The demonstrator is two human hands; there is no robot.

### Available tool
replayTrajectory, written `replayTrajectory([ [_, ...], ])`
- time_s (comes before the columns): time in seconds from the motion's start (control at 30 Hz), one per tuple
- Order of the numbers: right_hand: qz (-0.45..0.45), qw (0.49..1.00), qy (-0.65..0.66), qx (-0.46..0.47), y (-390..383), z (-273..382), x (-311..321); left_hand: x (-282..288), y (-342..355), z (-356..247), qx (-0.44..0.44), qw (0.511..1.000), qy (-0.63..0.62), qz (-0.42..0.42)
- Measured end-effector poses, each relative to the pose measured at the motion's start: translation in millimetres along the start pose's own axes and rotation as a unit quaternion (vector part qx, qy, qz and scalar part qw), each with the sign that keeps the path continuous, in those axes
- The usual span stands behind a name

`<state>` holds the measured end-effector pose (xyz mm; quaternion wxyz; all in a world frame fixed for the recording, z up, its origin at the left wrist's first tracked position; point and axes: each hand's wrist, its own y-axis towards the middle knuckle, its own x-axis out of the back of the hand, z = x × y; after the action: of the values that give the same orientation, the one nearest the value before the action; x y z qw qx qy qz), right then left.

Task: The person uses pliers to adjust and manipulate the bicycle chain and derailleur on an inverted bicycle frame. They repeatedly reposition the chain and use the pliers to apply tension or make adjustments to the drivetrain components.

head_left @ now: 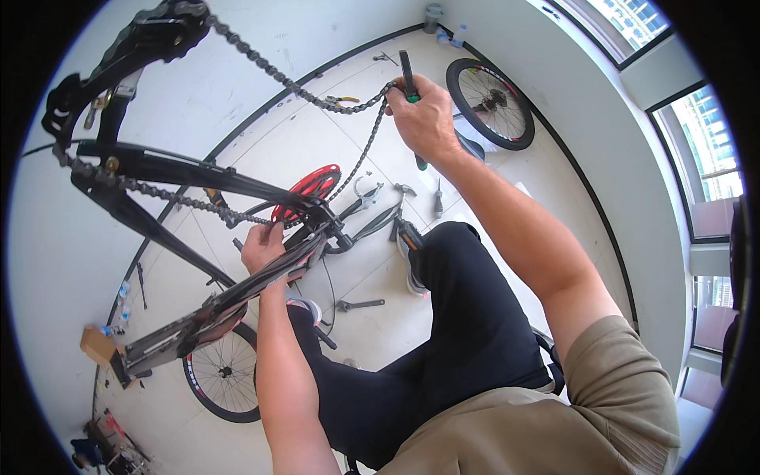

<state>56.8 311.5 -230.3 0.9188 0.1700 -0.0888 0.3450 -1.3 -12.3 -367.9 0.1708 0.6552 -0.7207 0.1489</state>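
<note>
My right hand (423,119) is closed around a bike chain (356,104) and a black-and-green tool (407,73), high at the centre. The chain runs left to the black derailleur (170,32) and down to the red chainring (317,182). My left hand (263,245) pinches the lower chain run just below that chainring, its wrist behind a grey-black frame tube (198,321). The black bike frame (150,166) stands raised across my left side, with a pedal (410,237) beside my knee.
A loose wheel (518,111) lies at the back right, another wheel (202,380) at the lower left. A screwdriver (438,198), a wrench (360,304) and other tools lie on the tiled floor (380,324). A cardboard box (99,342) and plastic bottles (459,36) sit by the walls. Windows line the right.
</note>
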Motion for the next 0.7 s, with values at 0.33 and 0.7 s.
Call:
replayTrajectory([
  [0.33,0.017,1.0,-0.023,-0.005,17.5,2.7,4.6,0.8,-3.0,-7.9,0.023,0.999,-0.034,0.005],
  [0.7,0.032,0.999,-0.006,-0.013,12.1,-2.0,-11.0,2.2,-2.9,-5.7,0.014,1.0,-0.005,-0.004],
])
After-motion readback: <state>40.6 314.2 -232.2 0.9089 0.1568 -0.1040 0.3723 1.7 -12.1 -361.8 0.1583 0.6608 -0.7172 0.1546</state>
